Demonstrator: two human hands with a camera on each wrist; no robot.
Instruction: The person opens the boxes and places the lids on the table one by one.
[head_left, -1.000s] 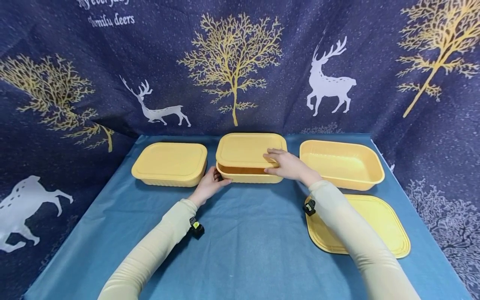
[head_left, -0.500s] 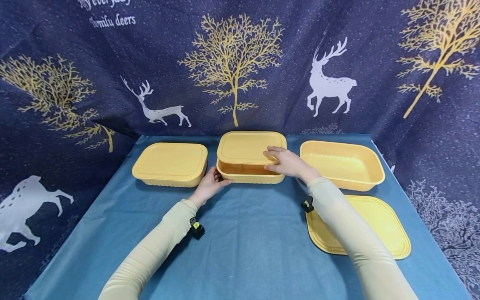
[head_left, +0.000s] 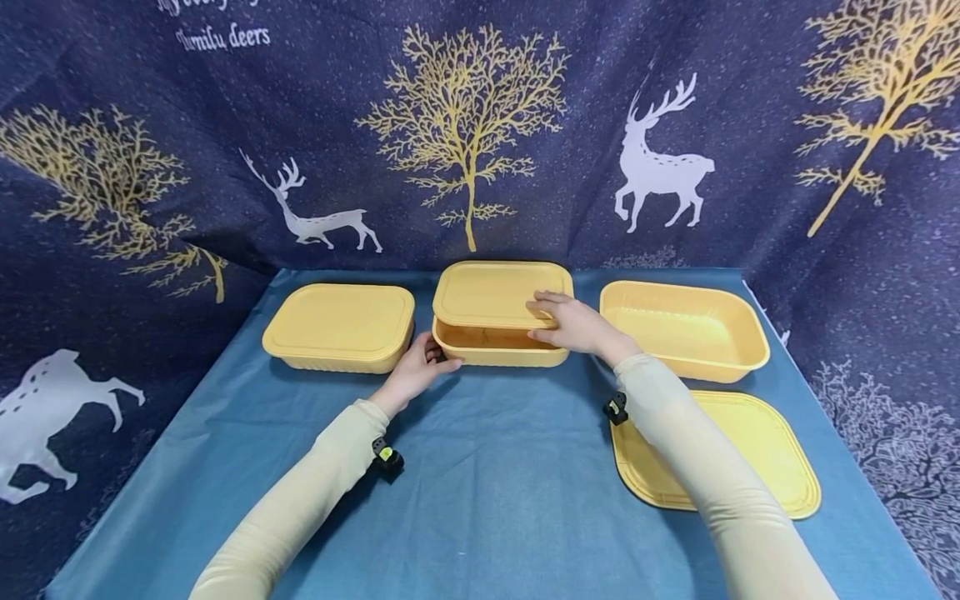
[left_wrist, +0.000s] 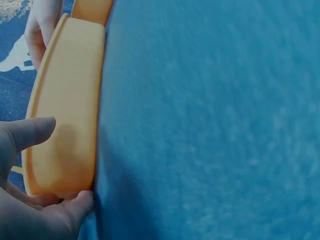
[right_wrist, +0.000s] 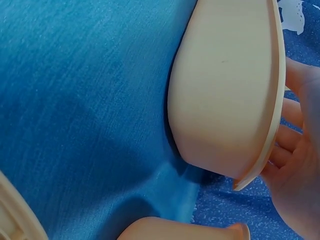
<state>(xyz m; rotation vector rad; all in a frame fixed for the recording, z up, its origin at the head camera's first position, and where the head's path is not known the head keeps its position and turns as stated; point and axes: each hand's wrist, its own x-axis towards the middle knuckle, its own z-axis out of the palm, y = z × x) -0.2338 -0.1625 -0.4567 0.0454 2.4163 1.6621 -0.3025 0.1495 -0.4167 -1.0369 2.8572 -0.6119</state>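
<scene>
In the head view a yellow rectangular food container (head_left: 501,358) stands in the middle at the table's back. Its yellow lid (head_left: 498,293) sits raised at the front, so a dark gap shows the inside. My right hand (head_left: 577,325) pinches the lid near its front right corner, fingers on top and thumb at the front edge. My left hand (head_left: 417,367) holds the container's left end; the left wrist view shows the thumb (left_wrist: 37,131) in front of its long side and other fingers at the end. Parts of the left fingers are hidden behind the container.
A lidded yellow container (head_left: 341,329) stands on the left. To the right is an uncovered yellow container (head_left: 682,329), with a loose lid (head_left: 757,450) lying before it, partly under the right forearm. A blue cloth (head_left: 480,492) covers the table; a patterned curtain (head_left: 315,108) hangs behind.
Over the first half second the lid's front edge rises slightly and back with my right hand, widening the gap. Since then it stays nearly still. My left hand keeps its place.
</scene>
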